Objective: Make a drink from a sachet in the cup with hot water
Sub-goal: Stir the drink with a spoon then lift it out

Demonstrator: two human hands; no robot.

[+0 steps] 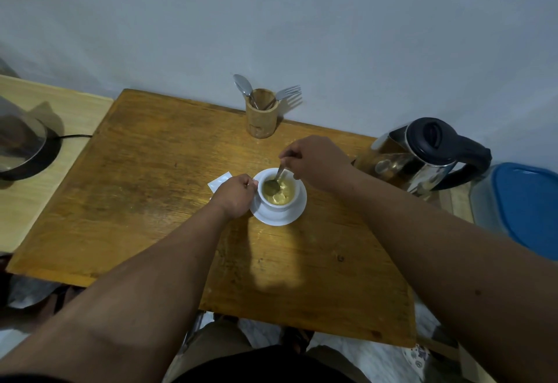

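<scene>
A white cup (pixel 282 206) stands on a white saucer (pixel 291 216) in the middle of the wooden table (pixel 151 186). Yellowish liquid fills the cup. My left hand (pixel 234 197) grips the cup's left side, where the handle is hidden under my fingers. My right hand (pixel 314 162) pinches the handle of a metal spoon (pixel 276 182) whose bowl dips into the liquid. A white sachet (pixel 219 182) lies flat on the table just left of the cup, partly hidden by my left hand.
A steel electric kettle (pixel 422 156) with a black lid and handle stands at the right. A wooden holder (pixel 261 118) with a spoon and a fork is at the back by the wall. A blue-lidded container (pixel 522 204) sits far right, a dark appliance (pixel 21 147) far left.
</scene>
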